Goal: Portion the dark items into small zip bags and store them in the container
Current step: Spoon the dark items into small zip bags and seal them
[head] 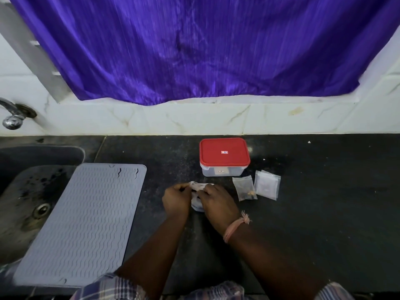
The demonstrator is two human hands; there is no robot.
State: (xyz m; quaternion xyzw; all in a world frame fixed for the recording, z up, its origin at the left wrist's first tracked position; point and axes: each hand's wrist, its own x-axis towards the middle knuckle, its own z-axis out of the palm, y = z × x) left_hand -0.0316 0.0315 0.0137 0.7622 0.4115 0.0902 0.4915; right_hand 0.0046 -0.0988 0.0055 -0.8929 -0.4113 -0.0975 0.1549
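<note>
From my feed, the left hand [176, 199] and right hand [217, 203] cover most of the crumpled plastic bag [197, 187] between them, so I can't make out its contents. The tap [13, 115] and sink [26, 191] are cut off at the left edge. The specks in the small zip bag [244, 188] are too tiny to identify.

The container [224, 156] stands on the counter [324, 213]; 2 zip bags [256, 187] lie at its 5 o'clock, the mat [82, 224] at 8 o'clock.
</note>
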